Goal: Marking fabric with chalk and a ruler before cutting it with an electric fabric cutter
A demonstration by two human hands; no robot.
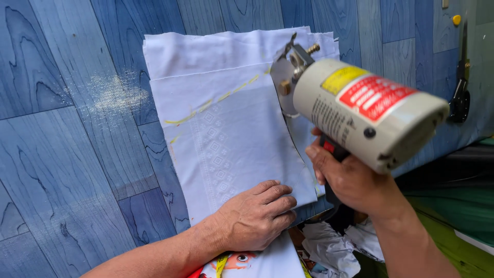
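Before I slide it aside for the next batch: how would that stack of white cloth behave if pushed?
The white cloth stack looks thin and floppy, so it would likely buckle rather than slide whole. Its layered top edges sit uneven, so plies may shift apart. The left hand pressing it flat suggests it moves easily.

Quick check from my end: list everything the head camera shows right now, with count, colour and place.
Stack of white fabric pieces: one, white with yellow chalk lines, centre of table.
Handheld electric rotary cutter: one, beige body with red and yellow labels, right of centre, blade at the fabric's right edge.
Blue wood-pattern table: one, under the fabric.
Crumpled fabric scraps: several, white, bottom centre.
Black scissors: one, far right.
Left hand: flat on fabric.
Right hand: gripping cutter.
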